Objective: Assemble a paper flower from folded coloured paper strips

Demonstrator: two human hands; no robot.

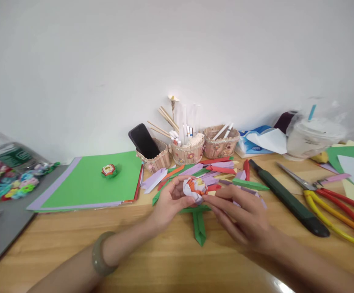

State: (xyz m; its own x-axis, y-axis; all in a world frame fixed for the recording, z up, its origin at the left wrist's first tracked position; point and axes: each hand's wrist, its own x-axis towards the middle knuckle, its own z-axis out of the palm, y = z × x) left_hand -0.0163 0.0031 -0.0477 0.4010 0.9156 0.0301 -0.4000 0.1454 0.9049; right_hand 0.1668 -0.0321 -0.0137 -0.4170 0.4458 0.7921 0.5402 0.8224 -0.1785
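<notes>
My left hand [170, 200] cups a small folded paper flower [195, 188] of white, orange and lilac petals, fingers curled around it. My right hand [240, 213] pinches the flower's right side with thumb and fingertips. Both hands hover just above the wooden table [170, 260], over a pile of folded paper strips [216, 171] in green, red and lilac. A green folded strip [199, 226] lies under the hands. A grey-green bangle [99, 256] sits on my left wrist.
A finished paper flower [109, 170] rests on a stack of green and lilac sheets [88, 185]. Behind stand a phone [143, 141], small baskets [189, 150], tissues and a lidded cup [313, 138]. A green knife [289, 199] and scissors [332, 199] lie right; coloured paper flowers [6, 183] left.
</notes>
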